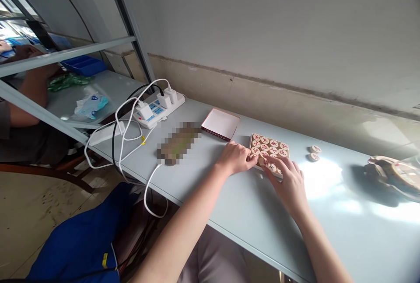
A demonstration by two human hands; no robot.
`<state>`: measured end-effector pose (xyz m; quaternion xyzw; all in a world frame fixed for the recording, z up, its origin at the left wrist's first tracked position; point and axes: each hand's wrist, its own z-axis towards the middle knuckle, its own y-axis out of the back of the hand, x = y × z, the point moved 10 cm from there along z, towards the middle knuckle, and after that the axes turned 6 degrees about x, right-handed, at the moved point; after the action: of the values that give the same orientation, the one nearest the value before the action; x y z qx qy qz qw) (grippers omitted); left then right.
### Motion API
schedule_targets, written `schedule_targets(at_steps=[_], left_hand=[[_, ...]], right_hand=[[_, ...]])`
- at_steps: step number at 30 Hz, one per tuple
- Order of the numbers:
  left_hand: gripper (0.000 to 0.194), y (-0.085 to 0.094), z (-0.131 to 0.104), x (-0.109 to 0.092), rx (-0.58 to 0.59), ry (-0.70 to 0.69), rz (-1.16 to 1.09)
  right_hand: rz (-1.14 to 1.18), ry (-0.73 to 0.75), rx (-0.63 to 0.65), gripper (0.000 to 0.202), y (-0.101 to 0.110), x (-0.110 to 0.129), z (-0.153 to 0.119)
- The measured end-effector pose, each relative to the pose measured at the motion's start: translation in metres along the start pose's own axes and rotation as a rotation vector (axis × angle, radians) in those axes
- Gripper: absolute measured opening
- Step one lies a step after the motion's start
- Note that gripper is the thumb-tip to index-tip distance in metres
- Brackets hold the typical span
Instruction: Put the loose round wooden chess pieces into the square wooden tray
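A shallow box (287,153) holds round, pale Chinese chess pieces (273,143) in rows, marked with red or dark characters. My left hand (236,158) is curled at the box's left front corner, its thumb against the edge. From the right, my right hand (289,179) reaches over the front of the box. Its thumb and fingers are closed around a chess piece (263,162) at the front row; the fingers partly cover the pieces there. Two loose chess pieces (315,153) lie on the table to the right of the box.
An open box lid (220,124) lies behind my left hand. Left of it are a pixelated object (180,144) with a white cable and a power strip (159,110) with plugs. A crumpled bag (393,173) sits at right. Beyond a metal frame (68,57), another person's arm (34,90) shows.
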<state>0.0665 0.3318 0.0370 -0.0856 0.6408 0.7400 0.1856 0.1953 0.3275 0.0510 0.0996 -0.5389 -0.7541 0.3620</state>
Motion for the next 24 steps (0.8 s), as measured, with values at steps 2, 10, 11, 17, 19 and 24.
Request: schedule_targets(at_steps=[2, 10, 11, 17, 19, 24], left_hand=[[0.040, 0.0000, -0.0002, -0.0001, -0.002, 0.000, 0.000], [0.045, -0.0023, 0.0000, 0.0020, 0.010, 0.015, -0.001], [0.046, -0.0025, 0.0001, 0.0022, 0.009, 0.015, -0.002], [0.046, -0.0027, 0.0004, 0.0026, 0.007, 0.020, 0.001], [0.046, -0.0026, 0.0003, 0.0018, 0.012, 0.018, 0.006], [0.050, -0.0041, 0.0013, 0.0021, 0.023, 0.037, 0.020]], right_hand=[[-0.036, -0.004, 0.002, 0.030, 0.0004, 0.0011, -0.0006], [-0.048, -0.017, -0.011, 0.032, 0.0025, 0.0006, 0.0003], [-0.040, -0.020, -0.010, 0.032, 0.0024, -0.0001, 0.0003], [-0.056, -0.022, -0.014, 0.032, 0.0033, -0.0016, -0.0004], [-0.032, -0.022, -0.008, 0.030, 0.0035, -0.0019, 0.0005], [0.250, -0.007, 0.000, 0.023, 0.0061, 0.0013, 0.0042]])
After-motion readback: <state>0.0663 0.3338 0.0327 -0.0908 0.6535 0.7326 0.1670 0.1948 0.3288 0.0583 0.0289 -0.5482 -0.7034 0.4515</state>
